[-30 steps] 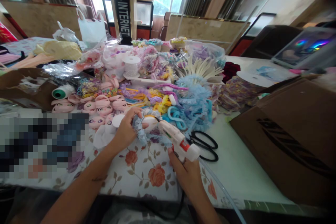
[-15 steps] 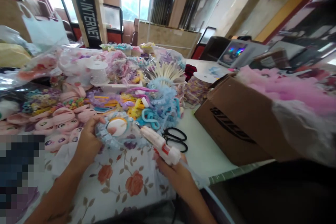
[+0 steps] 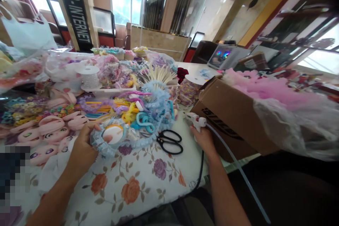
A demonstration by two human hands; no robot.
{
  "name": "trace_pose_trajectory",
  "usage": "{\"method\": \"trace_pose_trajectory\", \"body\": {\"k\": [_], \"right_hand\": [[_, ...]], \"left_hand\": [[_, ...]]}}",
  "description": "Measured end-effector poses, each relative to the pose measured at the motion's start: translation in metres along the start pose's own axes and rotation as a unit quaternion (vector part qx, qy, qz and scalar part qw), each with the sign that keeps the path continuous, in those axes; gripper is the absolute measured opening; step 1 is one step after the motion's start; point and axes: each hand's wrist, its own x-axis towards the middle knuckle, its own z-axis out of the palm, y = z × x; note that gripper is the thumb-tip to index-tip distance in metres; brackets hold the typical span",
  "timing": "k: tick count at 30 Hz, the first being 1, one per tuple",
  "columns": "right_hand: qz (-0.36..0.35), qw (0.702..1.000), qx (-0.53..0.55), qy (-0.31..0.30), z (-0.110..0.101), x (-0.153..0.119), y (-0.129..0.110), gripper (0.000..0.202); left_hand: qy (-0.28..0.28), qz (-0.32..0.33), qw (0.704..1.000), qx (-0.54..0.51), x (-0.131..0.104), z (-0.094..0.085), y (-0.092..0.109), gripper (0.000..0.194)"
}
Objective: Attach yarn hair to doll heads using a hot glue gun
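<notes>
My left hand is closed on a round white piece with a yellow edge, ringed by light blue ruffled lace trim. A strip of that trim trails right across the floral cloth toward black-handled scissors. At the right, beside the cardboard box, my right hand grips a white hot glue gun, its nozzle pointing away to the left. A long clear glue stick sticks out of its back, and a black cord hangs below. My right fingers are partly hidden behind the handle.
A cardboard box with pink tulle and clear plastic stands at the right. Pink doll-face pieces lie at the left. Farther back are a white spool, a heap of blue lace and a multicoloured trim spool.
My right hand has carried the glue gun away from the blue-trimmed piece, right toward the box. My left hand still holds the piece. The scissors are now fully uncovered; the view has shifted rightward.
</notes>
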Motion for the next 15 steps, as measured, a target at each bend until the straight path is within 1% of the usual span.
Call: {"method": "trace_pose_trajectory", "body": {"k": [2, 4, 6, 8, 10, 11, 12, 13, 14, 15], "right_hand": [[0.013, 1.0, -0.001, -0.011, 0.006, 0.001, 0.0, 0.034], [0.027, 0.999, 0.002, -0.024, 0.008, -0.001, 0.001, 0.041], [0.032, 0.999, 0.008, -0.032, 0.004, -0.007, 0.003, 0.05], [0.036, 0.999, 0.004, -0.028, -0.001, -0.017, 0.005, 0.06], [0.038, 0.998, -0.045, -0.01, -0.007, -0.032, 0.004, 0.065], [0.026, 0.996, -0.083, 0.008, -0.009, -0.042, 0.0, 0.065], [0.014, 0.992, -0.118, 0.043, -0.01, -0.053, -0.007, 0.063], [0.007, 0.985, -0.141, 0.096, -0.01, -0.066, -0.016, 0.059], [-0.003, 0.977, -0.141, 0.161, -0.008, -0.079, -0.029, 0.053], [-0.037, 0.974, -0.116, 0.193, -0.005, -0.093, -0.044, 0.047]], "left_hand": [[-0.016, -0.001, 1.0, -0.011, 0.001, -0.001, -0.003, 0.038], [-0.035, 0.008, 0.999, -0.003, 0.001, -0.001, -0.005, 0.037], [-0.049, 0.02, 0.998, 0.014, 0.0, -0.001, -0.004, 0.033], [-0.044, 0.053, 0.997, 0.026, -0.001, -0.001, -0.003, 0.03], [-0.044, 0.078, 0.995, 0.038, -0.002, -0.001, -0.002, 0.028], [-0.046, 0.084, 0.994, 0.046, -0.003, 0.0, -0.001, 0.028], [-0.048, 0.088, 0.993, 0.055, -0.003, 0.0, -0.001, 0.028], [-0.05, 0.092, 0.992, 0.066, -0.004, 0.0, -0.001, 0.027], [-0.05, 0.098, 0.991, 0.078, -0.004, 0.001, -0.001, 0.027], [-0.049, 0.106, 0.989, 0.089, -0.004, 0.001, -0.001, 0.025]]}}
